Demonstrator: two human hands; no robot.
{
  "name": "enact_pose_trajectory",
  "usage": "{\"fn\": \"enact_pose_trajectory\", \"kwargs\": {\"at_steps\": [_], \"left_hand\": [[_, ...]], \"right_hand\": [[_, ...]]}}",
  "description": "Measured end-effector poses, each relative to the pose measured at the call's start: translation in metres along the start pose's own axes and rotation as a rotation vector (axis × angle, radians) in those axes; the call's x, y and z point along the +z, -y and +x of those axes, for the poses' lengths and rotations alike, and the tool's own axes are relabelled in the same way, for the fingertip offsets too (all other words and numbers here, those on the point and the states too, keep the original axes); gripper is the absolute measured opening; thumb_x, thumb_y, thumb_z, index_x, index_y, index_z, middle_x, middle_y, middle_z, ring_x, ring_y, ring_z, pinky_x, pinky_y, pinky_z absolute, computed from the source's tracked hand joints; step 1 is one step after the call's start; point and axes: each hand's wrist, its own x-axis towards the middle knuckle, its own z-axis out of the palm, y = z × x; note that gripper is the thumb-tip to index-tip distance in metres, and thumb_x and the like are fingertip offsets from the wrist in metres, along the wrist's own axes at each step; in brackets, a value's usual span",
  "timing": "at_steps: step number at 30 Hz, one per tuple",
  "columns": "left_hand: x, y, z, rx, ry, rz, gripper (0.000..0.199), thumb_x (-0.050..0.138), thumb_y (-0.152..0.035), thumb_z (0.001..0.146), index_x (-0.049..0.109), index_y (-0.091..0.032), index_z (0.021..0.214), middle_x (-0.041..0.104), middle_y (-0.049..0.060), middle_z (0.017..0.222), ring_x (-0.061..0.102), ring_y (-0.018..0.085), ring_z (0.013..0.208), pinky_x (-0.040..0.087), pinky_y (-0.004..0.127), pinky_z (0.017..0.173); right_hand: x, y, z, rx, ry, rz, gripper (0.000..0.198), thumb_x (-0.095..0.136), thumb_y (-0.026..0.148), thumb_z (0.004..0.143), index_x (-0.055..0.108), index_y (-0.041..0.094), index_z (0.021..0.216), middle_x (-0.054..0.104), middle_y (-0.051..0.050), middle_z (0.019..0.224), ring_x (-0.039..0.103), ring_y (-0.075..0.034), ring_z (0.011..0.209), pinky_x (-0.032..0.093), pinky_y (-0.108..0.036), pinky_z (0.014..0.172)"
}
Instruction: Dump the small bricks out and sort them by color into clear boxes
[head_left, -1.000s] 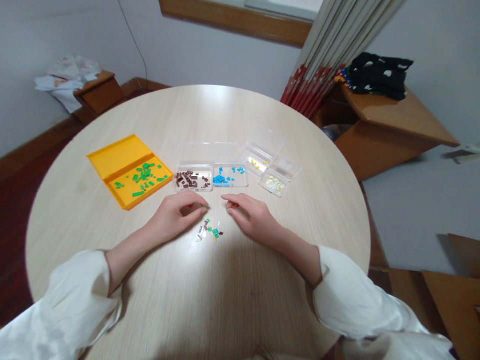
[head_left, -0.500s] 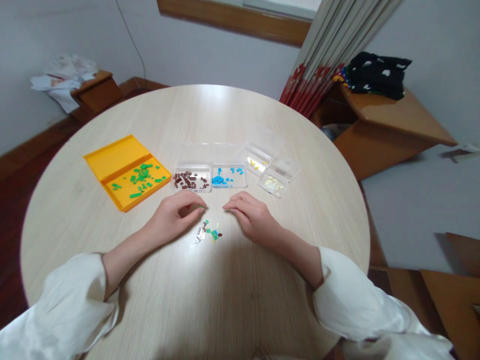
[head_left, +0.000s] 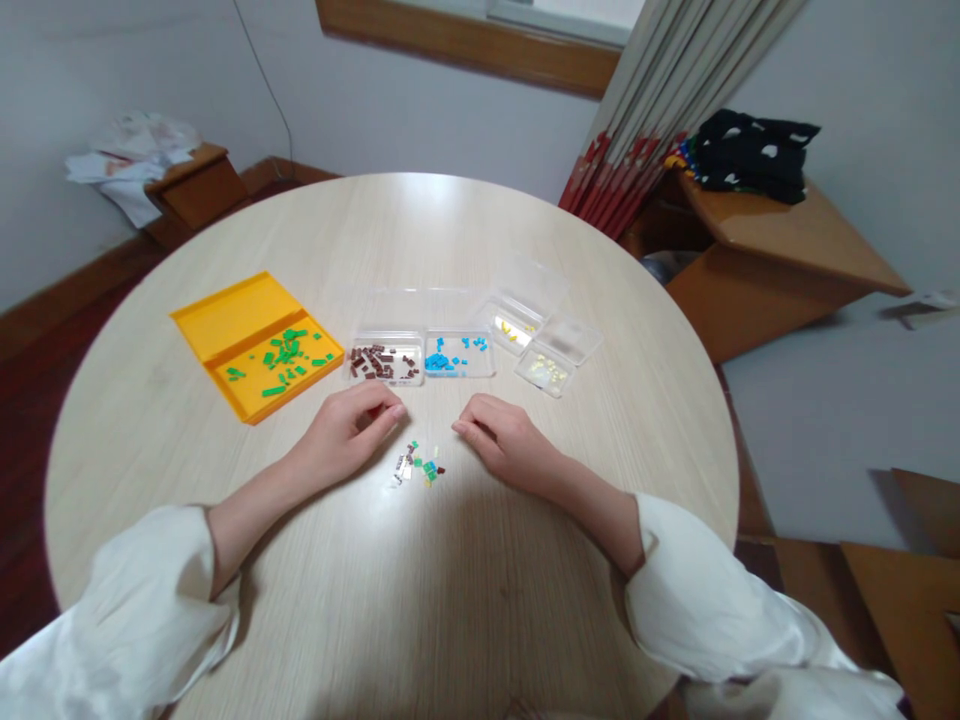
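My left hand is closed in a pinch above the table, thumb pressed against the forefinger. Whatever lies between those fingertips is hidden. Opposite it, my right hand is also closed, with its fingers curled in and the thumb against them; its grip hides any content. Between and just below the hands lies a loose group of small building bricks in green, brown, white, blue and yellow. Right behind the hands stand a clear box of brown bricks and an adjoining compartment of blue bricks.
An open orange case with green bricks lies to the left. Clear boxes at the right hold yellow pieces and pale yellow pieces. All rest on a round wooden table. A brown cabinet stands beyond its right edge.
My hands have drawn slightly apart, and the fingers are more closed. A green bit at my left fingertips no longer shows. The bricks on the table look unmoved.
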Motion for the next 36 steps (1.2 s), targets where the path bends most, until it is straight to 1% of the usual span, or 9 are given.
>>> {"fn": "enact_pose_trajectory", "kwargs": {"at_steps": [3, 5, 10, 14, 19, 25, 31, 36], "left_hand": [[-0.0004, -0.0008, 0.0007, -0.017, -0.008, 0.013, 0.028, 0.046, -0.031, 0.086, 0.054, -0.017, 0.063, 0.053, -0.001, 0.060, 0.048, 0.011, 0.057, 0.038, 0.023, 0.056], [-0.0003, -0.0013, 0.0011, -0.037, -0.009, -0.001, 0.028, 0.046, -0.031, 0.085, 0.052, -0.017, 0.062, 0.052, -0.001, 0.058, 0.047, 0.011, 0.056, 0.037, 0.023, 0.055], [0.0013, -0.0020, 0.0014, -0.121, 0.005, -0.114, 0.023, 0.051, -0.033, 0.083, 0.059, -0.016, 0.069, 0.058, 0.000, 0.064, 0.051, 0.011, 0.059, 0.040, 0.023, 0.056], [0.0028, -0.0005, 0.0003, -0.149, 0.015, -0.170, 0.020, 0.057, -0.034, 0.079, 0.062, -0.015, 0.073, 0.064, 0.002, 0.068, 0.055, 0.012, 0.062, 0.044, 0.023, 0.059], [0.0040, 0.0027, -0.0008, -0.143, 0.012, -0.159, 0.021, 0.058, -0.035, 0.079, 0.063, -0.015, 0.073, 0.066, 0.003, 0.069, 0.057, 0.013, 0.062, 0.045, 0.024, 0.059], [0.0037, 0.0017, -0.0007, -0.119, 0.011, -0.142, 0.020, 0.057, -0.034, 0.080, 0.062, -0.016, 0.074, 0.066, 0.003, 0.070, 0.058, 0.013, 0.064, 0.047, 0.025, 0.061], [0.0040, 0.0020, -0.0010, -0.096, -0.003, -0.141, 0.021, 0.057, -0.033, 0.080, 0.067, -0.015, 0.087, 0.070, 0.006, 0.080, 0.062, 0.015, 0.072, 0.050, 0.027, 0.067], [0.0041, 0.0029, -0.0015, -0.088, -0.009, -0.131, 0.022, 0.057, -0.033, 0.081, 0.068, -0.016, 0.090, 0.071, 0.007, 0.084, 0.063, 0.015, 0.074, 0.051, 0.027, 0.068]], "right_hand": [[-0.0004, 0.0010, 0.0004, -0.013, 0.007, -0.017, 0.032, 0.039, 0.027, 0.096, 0.044, 0.019, 0.066, 0.050, 0.000, 0.065, 0.046, -0.011, 0.062, 0.037, -0.024, 0.060], [-0.0002, 0.0014, 0.0008, -0.022, -0.002, -0.008, 0.030, 0.040, 0.026, 0.096, 0.044, 0.019, 0.066, 0.050, 0.000, 0.065, 0.046, -0.011, 0.062, 0.036, -0.024, 0.060], [-0.0002, 0.0016, 0.0017, -0.014, -0.030, 0.034, 0.027, 0.043, 0.027, 0.095, 0.045, 0.019, 0.069, 0.051, 0.000, 0.067, 0.047, -0.011, 0.063, 0.037, -0.023, 0.061], [0.0006, -0.0001, 0.0008, -0.013, -0.042, 0.047, 0.023, 0.050, 0.031, 0.092, 0.048, 0.018, 0.072, 0.053, 0.000, 0.070, 0.049, -0.011, 0.065, 0.040, -0.024, 0.062], [0.0034, -0.0043, -0.0009, -0.045, -0.066, 0.048, 0.021, 0.055, 0.033, 0.090, 0.052, 0.018, 0.075, 0.058, -0.001, 0.073, 0.054, -0.012, 0.068, 0.043, -0.024, 0.065], [0.0042, -0.0053, -0.0010, -0.073, -0.091, 0.022, 0.015, 0.056, 0.025, 0.090, 0.059, 0.017, 0.078, 0.065, -0.003, 0.075, 0.059, -0.013, 0.071, 0.046, -0.026, 0.068], [0.0041, -0.0049, -0.0013, -0.094, -0.112, 0.000, 0.014, 0.054, 0.020, 0.090, 0.064, 0.017, 0.081, 0.069, -0.004, 0.078, 0.063, -0.015, 0.076, 0.049, -0.028, 0.073], [0.0037, -0.0038, -0.0014, -0.094, -0.122, -0.015, 0.014, 0.055, 0.022, 0.090, 0.064, 0.018, 0.079, 0.069, -0.004, 0.076, 0.063, -0.014, 0.074, 0.049, -0.028, 0.072]]}}
